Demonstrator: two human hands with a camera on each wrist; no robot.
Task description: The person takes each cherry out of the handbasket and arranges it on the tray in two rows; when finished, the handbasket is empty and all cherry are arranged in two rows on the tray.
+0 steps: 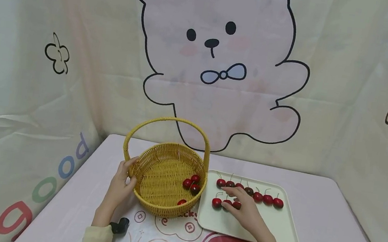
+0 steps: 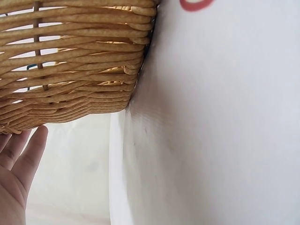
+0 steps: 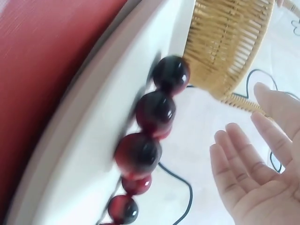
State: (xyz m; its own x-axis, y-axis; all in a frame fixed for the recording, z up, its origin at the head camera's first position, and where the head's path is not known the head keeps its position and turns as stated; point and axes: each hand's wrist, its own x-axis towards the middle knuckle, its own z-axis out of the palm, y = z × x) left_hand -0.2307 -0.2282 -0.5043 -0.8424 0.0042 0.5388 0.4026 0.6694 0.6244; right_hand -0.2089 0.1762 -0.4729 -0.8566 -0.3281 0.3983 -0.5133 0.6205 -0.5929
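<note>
Left hand (image 1: 120,181) touching basket (image 1: 161,211) rim at nine o'clock, fingers fairly straight; right hand (image 1: 247,210) wide, empty, over cherries (image 1: 216,203) on tray (image 1: 281,228) at basket's three o'clock, so clumsy pinching could roll close-set neighbours, uneven rim pressure tip basket.

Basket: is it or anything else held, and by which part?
The left hand touches the basket at its left side by the handle; whether it grips can't be told. The right hand holds nothing.
</note>
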